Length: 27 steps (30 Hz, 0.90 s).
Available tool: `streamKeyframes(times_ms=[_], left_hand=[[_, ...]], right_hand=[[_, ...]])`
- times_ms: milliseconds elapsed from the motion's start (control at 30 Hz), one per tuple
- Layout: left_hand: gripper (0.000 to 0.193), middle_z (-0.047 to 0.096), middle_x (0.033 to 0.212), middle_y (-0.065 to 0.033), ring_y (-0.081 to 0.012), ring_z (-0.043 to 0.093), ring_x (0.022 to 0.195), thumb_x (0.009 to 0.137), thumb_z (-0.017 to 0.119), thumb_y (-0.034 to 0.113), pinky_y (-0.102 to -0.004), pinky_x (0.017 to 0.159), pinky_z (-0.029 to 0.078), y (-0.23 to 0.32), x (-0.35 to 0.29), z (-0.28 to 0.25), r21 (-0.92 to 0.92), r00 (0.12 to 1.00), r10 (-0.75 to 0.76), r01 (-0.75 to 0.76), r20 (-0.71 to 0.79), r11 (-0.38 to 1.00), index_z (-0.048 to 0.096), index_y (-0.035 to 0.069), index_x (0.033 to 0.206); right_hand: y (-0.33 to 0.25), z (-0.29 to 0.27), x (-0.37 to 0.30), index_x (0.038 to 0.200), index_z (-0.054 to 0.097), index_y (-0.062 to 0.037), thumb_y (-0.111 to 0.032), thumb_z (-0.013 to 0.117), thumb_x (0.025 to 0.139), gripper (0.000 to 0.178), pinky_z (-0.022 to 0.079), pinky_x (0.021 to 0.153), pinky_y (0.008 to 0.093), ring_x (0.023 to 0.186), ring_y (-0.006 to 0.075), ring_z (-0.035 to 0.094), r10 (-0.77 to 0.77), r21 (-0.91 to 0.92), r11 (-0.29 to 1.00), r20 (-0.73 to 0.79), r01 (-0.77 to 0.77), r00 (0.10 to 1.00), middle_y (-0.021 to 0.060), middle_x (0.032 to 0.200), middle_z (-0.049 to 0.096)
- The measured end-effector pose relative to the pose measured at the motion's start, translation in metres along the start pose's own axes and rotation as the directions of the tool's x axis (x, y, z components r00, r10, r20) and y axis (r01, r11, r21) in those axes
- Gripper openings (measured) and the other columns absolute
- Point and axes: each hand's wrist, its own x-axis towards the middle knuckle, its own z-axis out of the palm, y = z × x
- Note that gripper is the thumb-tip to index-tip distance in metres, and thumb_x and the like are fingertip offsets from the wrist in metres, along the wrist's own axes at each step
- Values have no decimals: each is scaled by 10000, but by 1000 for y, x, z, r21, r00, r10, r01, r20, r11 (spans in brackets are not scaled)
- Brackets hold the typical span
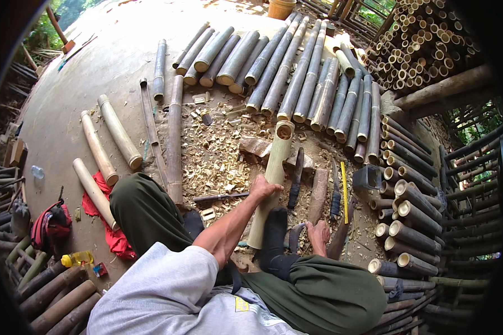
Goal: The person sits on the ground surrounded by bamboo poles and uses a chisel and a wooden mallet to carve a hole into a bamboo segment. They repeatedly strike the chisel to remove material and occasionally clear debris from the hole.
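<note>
Grey shirt (162, 290) and green trousers (330, 287) right up close, then the work: a pale bamboo tube (276, 159) slanting over a litter of shavings (223, 139), lower end beside a dark-socked foot (274, 237). Left hand (264, 188) has its fingers closed round the middle of it. Right hand (318, 235) is low by a wooden billet (318, 192) — can't tell from here how far those fingers are curled or what they've got. My read: they're steadying the tube for some shaving, and next calls for a firm left hold — any edge kept clear of that foot.
</note>
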Motion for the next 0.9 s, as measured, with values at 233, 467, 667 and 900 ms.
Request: streamKeyframes(times_ms=[233, 467, 667, 900], left_hand=[[885, 754, 1135, -281, -358, 762, 1022, 602, 990, 543, -450, 883, 612, -23, -49, 14, 106, 1000, -22, 22, -2, 994, 713, -122, 1117], [728, 763, 1033, -247, -290, 747, 904, 689, 956, 458, -431, 784, 587, -43, -36, -14, -270, 985, 76, -116, -154, 956, 711, -111, 1071], [336, 750, 1046, -92, -152, 714, 884, 960, 779, 290, -316, 737, 591, -14, -28, -100, -786, 992, -17, -90, -127, 612, 675, 44, 1163], [283, 731, 911, -40, -101, 681, 738, 953, 758, 228, -237, 627, 544, -47, -9, -126, -779, 970, -108, -104, -216, 619, 693, 5, 1115]], right_hand=[[27, 27, 5, 1062, 679, 37, -423, 785, 894, 501, 535, 887, 582, 1044, 498, 685, 4, -53, 999, -76, -8, 997, 293, 1049, 707], [0, 6, 1, 1057, 714, 42, -508, 799, 867, 588, 554, 897, 562, 1040, 488, 710, 6, -50, 999, -19, -7, 1000, 291, 1074, 735], [-32, -16, -11, 1143, 719, 18, -454, 791, 894, 539, 539, 913, 560, 1101, 470, 690, 83, -219, 973, 59, -68, 995, 284, 1168, 722], [-117, -7, 14, 1200, 664, -9, -464, 711, 961, 516, 538, 894, 546, 1076, 377, 685, -145, -77, 985, 90, 152, 985, 228, 1183, 688]])
